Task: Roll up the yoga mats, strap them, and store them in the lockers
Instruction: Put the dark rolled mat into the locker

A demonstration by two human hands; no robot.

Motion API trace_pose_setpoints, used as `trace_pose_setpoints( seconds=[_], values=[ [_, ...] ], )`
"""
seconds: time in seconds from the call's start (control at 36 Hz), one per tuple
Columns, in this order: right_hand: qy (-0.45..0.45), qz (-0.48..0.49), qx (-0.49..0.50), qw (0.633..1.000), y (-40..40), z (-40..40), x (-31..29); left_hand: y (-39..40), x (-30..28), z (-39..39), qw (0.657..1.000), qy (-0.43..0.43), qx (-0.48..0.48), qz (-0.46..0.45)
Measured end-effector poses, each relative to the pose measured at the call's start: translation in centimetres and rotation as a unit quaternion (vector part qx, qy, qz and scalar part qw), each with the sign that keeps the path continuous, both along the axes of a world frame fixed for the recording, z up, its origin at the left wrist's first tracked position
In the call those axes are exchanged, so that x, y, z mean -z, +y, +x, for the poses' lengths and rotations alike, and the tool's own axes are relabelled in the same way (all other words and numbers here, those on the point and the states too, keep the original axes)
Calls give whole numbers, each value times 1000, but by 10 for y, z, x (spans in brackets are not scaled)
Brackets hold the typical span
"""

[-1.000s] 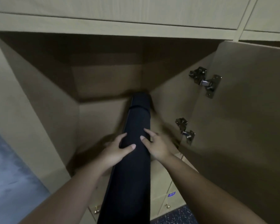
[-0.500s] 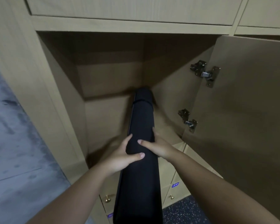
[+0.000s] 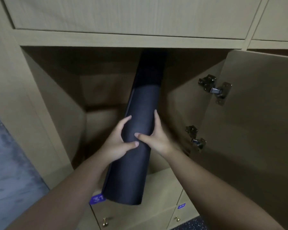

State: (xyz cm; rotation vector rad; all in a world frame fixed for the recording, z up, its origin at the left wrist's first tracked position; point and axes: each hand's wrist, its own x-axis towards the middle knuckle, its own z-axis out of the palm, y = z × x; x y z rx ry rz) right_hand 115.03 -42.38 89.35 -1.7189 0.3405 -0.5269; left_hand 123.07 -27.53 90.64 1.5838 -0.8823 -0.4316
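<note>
Grey floor (image 3: pixel 10 163), dim light, brass knobs (image 3: pixel 105 221)

Open wooden locker (image 3: pixel 60 103): rolled dark yoga mat (image 3: pixel 136 138) leans inside, tilted, near end overhanging the front edge.

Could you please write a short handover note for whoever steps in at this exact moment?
Left hand and right hand both grip the rolled black yoga mat around its middle.
The mat's far end is tilted up inside the open locker; its near end sticks out over the front edge. The locker door stands open to the right.
Done: mat rolled, partly inserted.
Left: seat it fully, shut the door.
</note>
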Motion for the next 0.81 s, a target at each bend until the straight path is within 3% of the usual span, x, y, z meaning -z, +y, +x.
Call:
trace_pose_setpoints(
  seconds=[0.42, 0.64, 0.72, 0.81],
  values=[
    [5, -46, -1, 999, -40, 83, -10, -50, -14, 73, 994, -84, -61, 37],
    [53, -106, -39, 992, -59, 121, -16, -55, -11, 97, 987, -109, -91, 73],
    [52, -90, -38, 994, -59, 124, -12, -41, -3, 88, 975, -151, -103, 128],
    [53, -91, -43, 994, -62, 125, -7, -29, 11, 62, 950, -151, -91, 259]
  ],
)
